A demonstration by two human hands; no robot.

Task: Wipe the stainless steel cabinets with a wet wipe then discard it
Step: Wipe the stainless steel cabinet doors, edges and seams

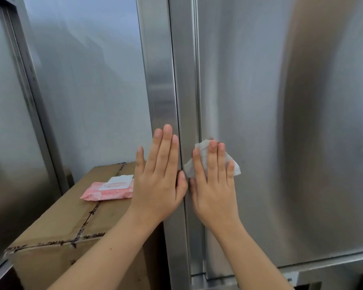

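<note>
right grip [214, 185] open flat, pressing wipe [201, 146] on door [281, 122] for full contact; left grip [159, 176] flat too, bracing on post [161, 80] (for balance, i guess)

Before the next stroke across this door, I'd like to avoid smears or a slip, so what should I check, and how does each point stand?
1. The wet wipe pressed flat on the cabinet door under the right hand: ok.
2. Fingers of the right hand straight on the wipe: ok.
3. The left hand braced flat on the steel post: ok.
4. Wipe moist enough: cannot tell.
5. Spare wipe pack on the cardboard box, near the left hand: ok.
6. Somewhere to discard the wipe in view: not ok.
</note>
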